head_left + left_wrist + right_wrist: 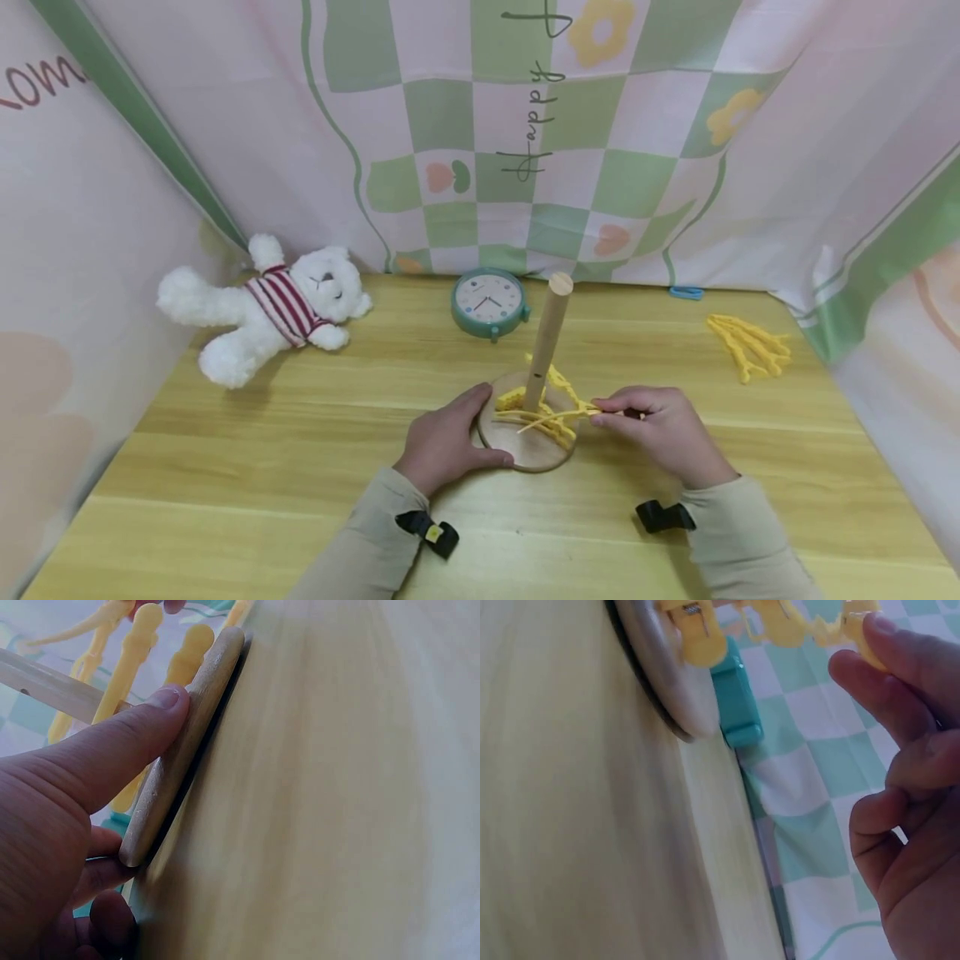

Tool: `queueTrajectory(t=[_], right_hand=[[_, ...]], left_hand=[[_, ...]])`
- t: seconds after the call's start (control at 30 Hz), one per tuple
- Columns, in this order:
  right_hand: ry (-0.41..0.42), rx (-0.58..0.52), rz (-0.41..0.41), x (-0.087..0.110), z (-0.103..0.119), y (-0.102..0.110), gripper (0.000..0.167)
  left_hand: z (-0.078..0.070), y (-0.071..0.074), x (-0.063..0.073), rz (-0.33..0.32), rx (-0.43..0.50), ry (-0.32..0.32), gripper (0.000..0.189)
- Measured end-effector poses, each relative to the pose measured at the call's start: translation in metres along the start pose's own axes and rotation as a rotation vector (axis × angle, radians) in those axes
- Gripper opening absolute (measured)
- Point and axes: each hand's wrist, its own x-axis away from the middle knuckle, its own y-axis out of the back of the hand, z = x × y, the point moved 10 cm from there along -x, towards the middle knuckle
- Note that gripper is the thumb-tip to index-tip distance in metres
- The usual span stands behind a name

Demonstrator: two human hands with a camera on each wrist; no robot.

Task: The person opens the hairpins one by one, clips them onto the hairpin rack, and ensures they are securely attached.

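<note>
A wooden stand has a round base and an upright post. My left hand holds the base at its left side, its thumb on the near rim; the left wrist view shows the thumb pressed against the rim. Knobbly yellow plastic pieces lie on the base around the post. To the right of the post, my right hand pinches a thin-pronged yellow plastic piece between thumb and fingers. In the right wrist view, a yellow piece reaches from the fingertips towards the base.
Behind the stand lies a green-rimmed clock. A white plush bear in a striped top lies at the back left. More yellow pieces and a small blue item are at the back right. A printed curtain hangs behind the table.
</note>
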Motion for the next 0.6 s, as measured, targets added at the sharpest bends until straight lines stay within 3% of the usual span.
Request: queueTrajectory(t=[0.6], right_hand=[[0.046, -0.007, 0.035, -0.008, 0.007, -0.023, 0.011]], left_hand=[[0.0, 0.001, 0.0, -0.019, 0.003, -0.011, 0.107]])
